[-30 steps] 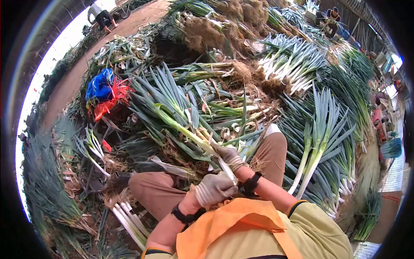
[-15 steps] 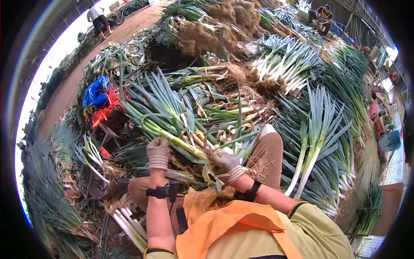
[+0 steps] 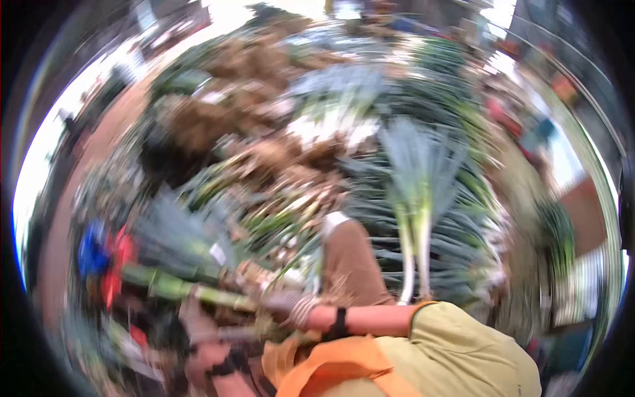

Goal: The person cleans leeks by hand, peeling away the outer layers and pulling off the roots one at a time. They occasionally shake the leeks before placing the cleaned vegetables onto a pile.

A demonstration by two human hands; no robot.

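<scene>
Countless leeks [image 3: 413, 198] around right hand [image 3: 291, 306]

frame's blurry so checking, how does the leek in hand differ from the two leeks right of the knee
The held leek lies sideways, gripped by the right hand; the leek pair points up the picture, untouched. The held leek's stalk looks green; the leek pair's stalks look pale. Both fan into blue-green leaves.

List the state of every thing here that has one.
leek, held roughly level, leaves pointing left.
right hand, gloved, closed on the leek's stalk.
left hand, gloved, beneath the leek; grip too blurred to tell.
cleaned leeks, lying flat, white ends toward the person.
</scene>
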